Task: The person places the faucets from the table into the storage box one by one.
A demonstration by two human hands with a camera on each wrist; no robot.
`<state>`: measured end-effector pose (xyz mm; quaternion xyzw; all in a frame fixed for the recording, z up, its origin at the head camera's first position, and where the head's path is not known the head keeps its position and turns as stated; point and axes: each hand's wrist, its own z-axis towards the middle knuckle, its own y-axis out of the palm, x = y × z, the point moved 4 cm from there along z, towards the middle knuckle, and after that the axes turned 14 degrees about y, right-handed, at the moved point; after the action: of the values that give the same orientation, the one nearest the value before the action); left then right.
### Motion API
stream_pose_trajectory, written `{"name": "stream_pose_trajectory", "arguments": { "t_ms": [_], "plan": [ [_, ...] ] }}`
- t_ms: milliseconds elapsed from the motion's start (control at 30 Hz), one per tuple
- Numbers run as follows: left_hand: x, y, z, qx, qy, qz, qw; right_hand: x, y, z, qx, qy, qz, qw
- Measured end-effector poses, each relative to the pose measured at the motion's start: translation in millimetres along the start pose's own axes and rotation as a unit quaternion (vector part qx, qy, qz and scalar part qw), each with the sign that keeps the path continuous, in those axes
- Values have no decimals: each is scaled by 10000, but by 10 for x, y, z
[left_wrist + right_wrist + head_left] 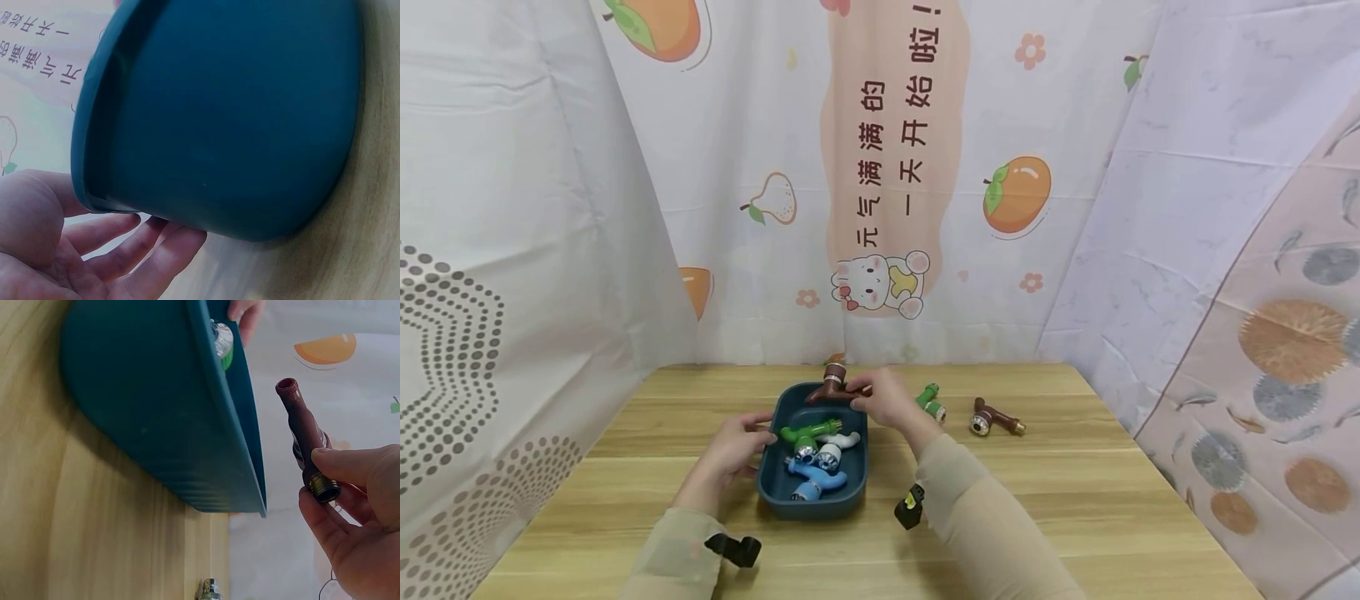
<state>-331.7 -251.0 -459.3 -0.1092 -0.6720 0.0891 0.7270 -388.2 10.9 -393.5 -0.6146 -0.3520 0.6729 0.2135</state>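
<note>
- We see the R hand (887, 400) clamped on a dark brown tap (306, 434), thumb one side, fingers the other, nr its brass threaded end.
- That tap's in the air above the far end of the blue tub (812, 510), apart from the taps inside.
- L hand (733, 448): we see it gripping the tub's L side at the rim, w/ fingers against the outer wall.
- In the tub we count 3 taps, close tog.: green tap (805, 440) at the back, white tap (832, 452) just R of it, blue tap (816, 481) nearest us.
- On the wood table (1037, 500), R of the tub, we've a second green tap (932, 402) just beside the R wrist, and farther R a second brown tap (994, 417), lying down.
- Behind it all we see a white curtain (775, 100) w/ fruit, flowers & a cartoon bunny.
</note>
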Motion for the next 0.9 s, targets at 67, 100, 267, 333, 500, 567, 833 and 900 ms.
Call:
{"name": "stream_pose_trajectory", "arguments": {
  "t_ms": [67, 100, 267, 333, 500, 567, 833, 900],
  "plan": [
    [2, 2, -6, -13, 18, 0, 10000, -14, 42, -2, 14, -25, -148, 9999],
    [0, 0, -7, 2, 17, 0, 10000, -23, 58, -4, 25, -46, -212, 9998],
    [5, 5, -5, -38, 62, -2, 10000, -76, 96, -28, -10, -182, -346, 9992],
    [3, 5, -5, -22, 43, 4, 10000, -89, 100, -37, -60, -192, -328, 9993],
    [6, -2, -5, -30, 46, 15, 10000, -95, 116, -39, -115, -178, -316, 9993],
    [3, -5, -1, -44, 63, 15, 10000, -94, 130, -34, -111, -188, -335, 9992],
    [4, -3, -9, -18, 89, 15, 10000, -80, 202, -5, -109, -239, -332, 9991],
    [10, 2, -13, -28, 99, -9, 9999, -70, 207, -3, -194, -160, -145, 9996]
  ]
}}
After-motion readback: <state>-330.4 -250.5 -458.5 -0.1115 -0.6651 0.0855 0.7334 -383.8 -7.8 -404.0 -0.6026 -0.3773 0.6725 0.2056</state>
